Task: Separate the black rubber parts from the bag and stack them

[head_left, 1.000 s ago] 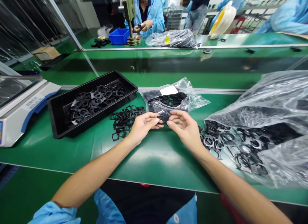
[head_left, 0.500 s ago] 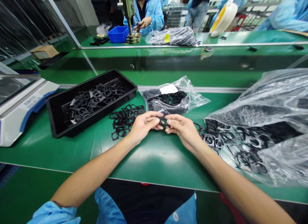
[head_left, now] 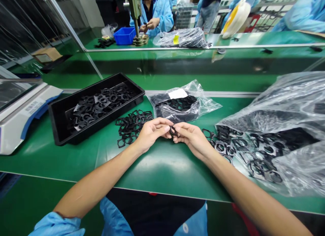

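Between my two hands is a small black ring-shaped part [head_left: 173,131], tilted and partly hidden by fingers. My left hand [head_left: 153,133] pinches its left side between thumb and fingers. On the other side my right hand [head_left: 190,136] grips it the same way. To the left of my left hand lies a loose pile of black ring-shaped parts [head_left: 132,126] on the green table [head_left: 162,171]. Right of my right hand, more such parts [head_left: 222,146] spill from a large clear plastic bag [head_left: 286,104].
A black tray [head_left: 83,136] full of similar parts stands at left, beside a white and blue device [head_left: 27,111]. Behind my hands lies a smaller clear bag [head_left: 177,102] with black parts. Across the partition, a co-worker [head_left: 158,14] sits near a press [head_left: 135,16] and a blue bin [head_left: 124,36].
The ring-shaped part has turned between my fingers and now appears more edge-on. My right hand has shifted very slightly. The piles, tray and bags stay where they were.
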`<action>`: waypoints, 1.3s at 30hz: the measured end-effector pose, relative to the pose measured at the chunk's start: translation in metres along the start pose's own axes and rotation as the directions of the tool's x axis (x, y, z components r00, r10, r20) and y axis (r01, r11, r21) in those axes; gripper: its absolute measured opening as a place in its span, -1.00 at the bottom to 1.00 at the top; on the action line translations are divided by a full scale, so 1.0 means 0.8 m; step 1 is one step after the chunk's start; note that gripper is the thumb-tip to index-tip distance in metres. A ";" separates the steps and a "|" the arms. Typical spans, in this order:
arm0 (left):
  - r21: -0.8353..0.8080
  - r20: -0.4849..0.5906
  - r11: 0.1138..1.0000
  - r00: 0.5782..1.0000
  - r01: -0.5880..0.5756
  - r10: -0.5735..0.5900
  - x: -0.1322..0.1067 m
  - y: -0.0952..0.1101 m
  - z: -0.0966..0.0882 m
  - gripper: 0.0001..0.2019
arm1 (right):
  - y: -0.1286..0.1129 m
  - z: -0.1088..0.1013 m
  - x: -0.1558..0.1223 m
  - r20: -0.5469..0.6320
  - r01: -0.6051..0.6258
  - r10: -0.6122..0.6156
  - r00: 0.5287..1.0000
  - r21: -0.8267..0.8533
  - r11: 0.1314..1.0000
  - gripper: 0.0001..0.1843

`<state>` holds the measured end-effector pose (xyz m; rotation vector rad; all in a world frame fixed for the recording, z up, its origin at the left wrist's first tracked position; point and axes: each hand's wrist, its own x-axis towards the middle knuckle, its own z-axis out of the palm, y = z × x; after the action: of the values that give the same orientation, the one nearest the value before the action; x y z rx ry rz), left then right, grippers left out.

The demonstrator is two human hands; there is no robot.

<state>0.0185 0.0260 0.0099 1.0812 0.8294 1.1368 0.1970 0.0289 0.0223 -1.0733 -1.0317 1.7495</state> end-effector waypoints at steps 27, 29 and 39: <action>0.970 0.239 -0.060 0.891 -0.234 0.387 -0.003 0.060 -0.126 -0.80 | 0.008 -0.004 0.014 0.015 0.106 -0.105 0.994 -0.149 0.983 -0.57; 0.969 0.245 -0.055 0.914 -0.240 0.325 -0.001 0.037 -0.111 -0.79 | 0.009 -0.004 0.014 0.004 0.115 -0.116 0.993 -0.152 0.982 -0.59; 0.950 0.263 0.015 0.823 -0.312 0.503 -0.014 0.025 -0.091 -0.92 | 0.021 0.000 0.010 0.038 0.122 -0.117 0.992 -0.169 0.978 -0.69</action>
<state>-0.0572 0.0337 0.0079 2.5734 1.5507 1.0751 0.1912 0.0305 0.0044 -1.0703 -1.2566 1.6066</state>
